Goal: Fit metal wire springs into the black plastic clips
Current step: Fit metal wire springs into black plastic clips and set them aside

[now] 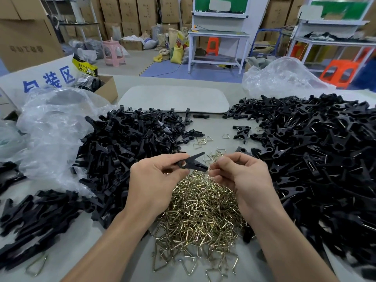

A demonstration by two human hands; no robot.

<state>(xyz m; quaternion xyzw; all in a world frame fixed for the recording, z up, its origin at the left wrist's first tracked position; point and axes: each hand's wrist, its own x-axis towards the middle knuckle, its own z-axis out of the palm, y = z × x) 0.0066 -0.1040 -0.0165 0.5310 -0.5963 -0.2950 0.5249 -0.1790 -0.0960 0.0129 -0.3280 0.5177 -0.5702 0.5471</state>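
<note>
Springs [200, 208] lie heaped directly below both hands on the table [215, 127]. Above that heap, the left hand [151, 180] pinches a black clip [192, 162] between thumb and fingers, its pronged end pointing right. The right hand [242, 176] is closed at the clip's tip, probably on a wire spring, though the fingers hide it. Left of the grip sits a pile of clips [126, 143]; right of it spreads a larger pile [317, 151]. Beyond both rests a white board [175, 98].
</note>
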